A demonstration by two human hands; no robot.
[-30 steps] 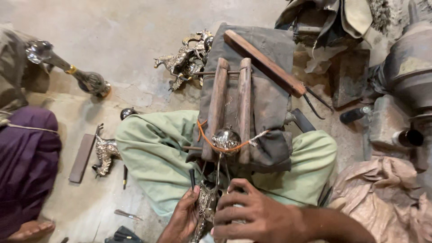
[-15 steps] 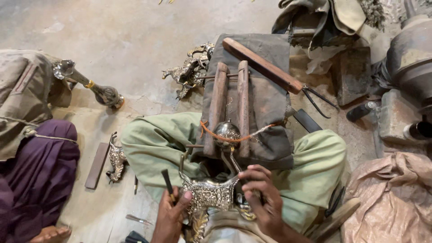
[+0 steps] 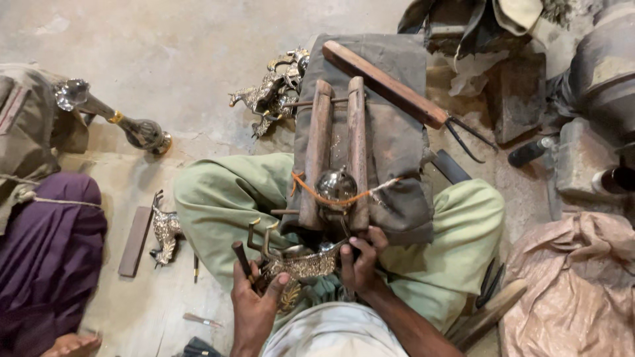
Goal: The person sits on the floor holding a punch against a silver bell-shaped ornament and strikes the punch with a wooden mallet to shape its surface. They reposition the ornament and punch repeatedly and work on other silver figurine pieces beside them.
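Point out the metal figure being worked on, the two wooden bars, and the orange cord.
metal figure [image 3: 305, 266], head view, its patterned body.
wooden bars [image 3: 317, 152], head view, middle of the left bar.
orange cord [image 3: 311, 193], head view, stretch crossing the left bar.

Pale green trousers [image 3: 218, 198] are showing at centre; a silvery, ornately patterned metal figure [image 3: 301, 266] is gleaming below; an orange cord [image 3: 311, 194] is crossing brown wooden bars [image 3: 317, 152]; purple cloth [image 3: 46, 264] is lying lower left.
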